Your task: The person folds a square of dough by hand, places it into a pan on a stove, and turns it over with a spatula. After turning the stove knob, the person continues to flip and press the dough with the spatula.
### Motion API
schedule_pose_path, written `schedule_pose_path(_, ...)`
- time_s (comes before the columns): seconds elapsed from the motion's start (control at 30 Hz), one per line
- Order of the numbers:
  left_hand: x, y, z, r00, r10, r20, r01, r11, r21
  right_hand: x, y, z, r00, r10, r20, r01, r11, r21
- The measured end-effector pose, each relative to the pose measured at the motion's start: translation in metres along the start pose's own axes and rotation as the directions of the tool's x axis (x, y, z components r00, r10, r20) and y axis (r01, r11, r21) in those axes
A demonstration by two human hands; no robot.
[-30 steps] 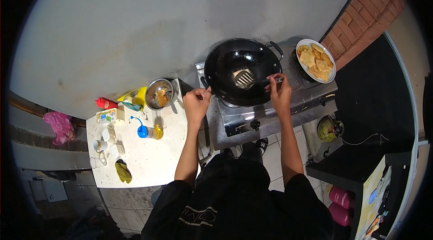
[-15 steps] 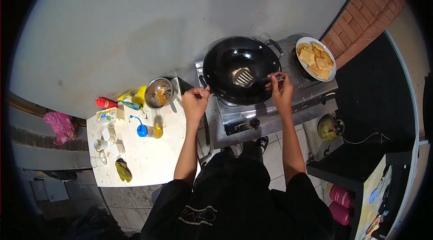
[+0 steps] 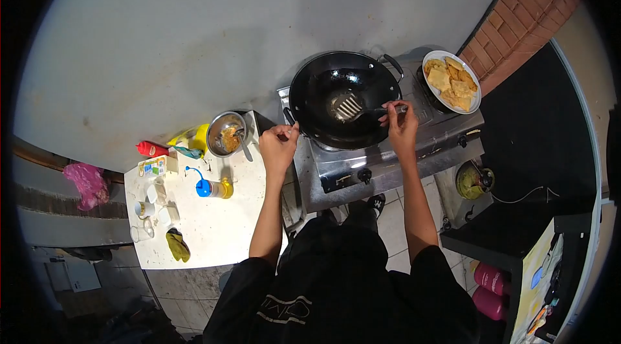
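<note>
A slotted spatula rests its head on the bottom of the black wok, over a small patch of oil. My right hand is closed around the spatula's dark handle, past the wok's right rim. At the wok's left side, my left hand has its fingers pinched together at the lower end of the wok's side handle; the exact grip is partly hidden. The wok sits on the left burner of a steel gas stove.
Right of the wok, a white plate holds fried pieces. On the white table at left are a metal bowl with a spoon, a blue-capped oil bottle, a red bottle and several cups. A gas cylinder stands at lower right.
The spatula head has shifted slightly up and left in the wok, and its slots look flatter against the bottom. Both hands stay nearly where they were.
</note>
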State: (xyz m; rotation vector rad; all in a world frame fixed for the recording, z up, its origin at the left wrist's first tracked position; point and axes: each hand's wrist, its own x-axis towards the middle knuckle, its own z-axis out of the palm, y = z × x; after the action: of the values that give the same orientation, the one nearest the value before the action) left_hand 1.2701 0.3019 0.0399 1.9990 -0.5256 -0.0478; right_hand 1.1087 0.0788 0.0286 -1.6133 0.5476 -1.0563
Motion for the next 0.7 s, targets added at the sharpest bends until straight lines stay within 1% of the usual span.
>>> schedule_pose_path(0.07,0.001,-0.01,0.002,0.995,0.102,-0.021,-0.101,0.994,0.035,0.0,0.001,0.002,1.0,-0.005,0.005,0.005,1.0,-0.019)
schedule_pose_path(0.2,0.0,-0.009,0.003,0.995,0.098,-0.033,-0.097,0.995,0.034,0.0,0.0,0.005,1.0,-0.007,0.02,0.008,0.999,-0.042)
schedule_pose_path(0.27,0.0,-0.006,0.003,0.998,0.054,-0.026,-0.054,0.998,0.009,0.0,-0.002,0.005,1.0,-0.007,0.028,0.008,0.998,-0.066)
schedule_pose_path(0.47,-0.002,-0.005,0.005,0.994,0.067,-0.081,-0.066,0.998,0.023,0.005,-0.002,0.005,0.997,0.022,0.073,-0.017,0.998,-0.063)
schedule_pose_path(0.6,-0.005,0.002,0.005,0.993,0.042,-0.108,-0.037,0.998,0.046,0.011,0.0,0.001,0.996,0.001,0.093,0.002,1.0,-0.024)
schedule_pose_path(0.67,-0.006,0.009,0.004,0.995,-0.038,-0.093,0.045,0.996,0.082,0.016,0.0,-0.001,0.994,0.005,0.109,-0.004,1.0,-0.015)
schedule_pose_path(0.7,-0.007,0.01,0.004,0.994,-0.046,-0.102,0.055,0.995,0.089,0.019,-0.001,-0.002,0.993,0.01,0.122,-0.007,1.0,-0.024)
